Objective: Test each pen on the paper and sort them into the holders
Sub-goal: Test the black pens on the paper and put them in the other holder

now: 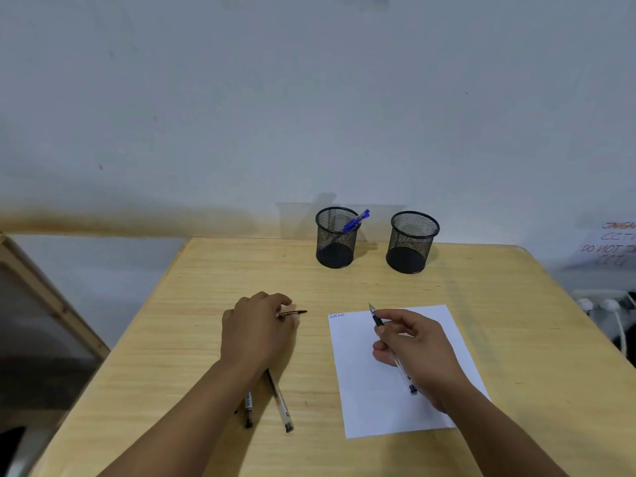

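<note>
Your right hand point(414, 342) pinches the uncapped clear pen point(392, 349), long axis tilted, tip pointing away just above the paper point(361, 390), near the scribble. Your left hand point(256, 330) curls round its black cap point(295, 313).

Two holders point(377, 239) stand behind the paper point(361, 390) on the table point(172, 339).

On the pale wooden tabletop point(481, 287), the right hand point(416, 349) grips a clear uncapped pen point(392, 349) over the white paper sheet point(364, 383). The left hand point(256, 330) pinches a black pen cap point(295, 313). Two black mesh holders stand behind; the left holder point(335, 237) contains a blue pen point(356, 221).
</note>
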A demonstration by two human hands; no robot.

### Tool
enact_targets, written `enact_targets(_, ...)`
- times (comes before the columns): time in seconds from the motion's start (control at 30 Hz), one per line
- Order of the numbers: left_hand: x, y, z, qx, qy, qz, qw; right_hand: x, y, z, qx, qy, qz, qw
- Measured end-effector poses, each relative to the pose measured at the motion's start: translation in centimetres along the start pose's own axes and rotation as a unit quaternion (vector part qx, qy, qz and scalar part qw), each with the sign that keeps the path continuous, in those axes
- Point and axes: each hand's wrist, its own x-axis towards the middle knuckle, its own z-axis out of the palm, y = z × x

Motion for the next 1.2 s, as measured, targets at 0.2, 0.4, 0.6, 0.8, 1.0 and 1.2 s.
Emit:
enact_targets(0.2,-1.7,2.2,0.4,-0.044,-0.067,0.123,0.989,0.1,-0.5,0.1,0.098,-0.013,0.018,0.995)
enact_targets(0.4,-3.7,4.4,2.3,-0.043,-0.092,0.157,0.982,0.3,-0.5,-0.3,0.242,-0.098,0.065,0.963)
enact_targets(0.6,-5.0,4.9,3.1,0.013,-0.074,0.163,0.984,0.8,0.9,-1.0,0.181,-0.08,-0.016,0.98)
enact_targets(0.8,-5.2,4.8,3.3,0.029,-0.088,0.165,0.982,2.2,0.8,0.6,-0.015,0.083,-0.061,0.995)
enact_targets(1.0,-4.9,4.4,3.0,0.023,-0.129,0.167,0.977,3.7,0.2,2.5,-0.088,0.062,-0.112,0.988)
enact_targets(1.2,-4.3,3.9,2.1,0.045,-0.175,0.192,0.965,4.5,1.6,3.1,-0.125,0.078,-0.125,0.981)
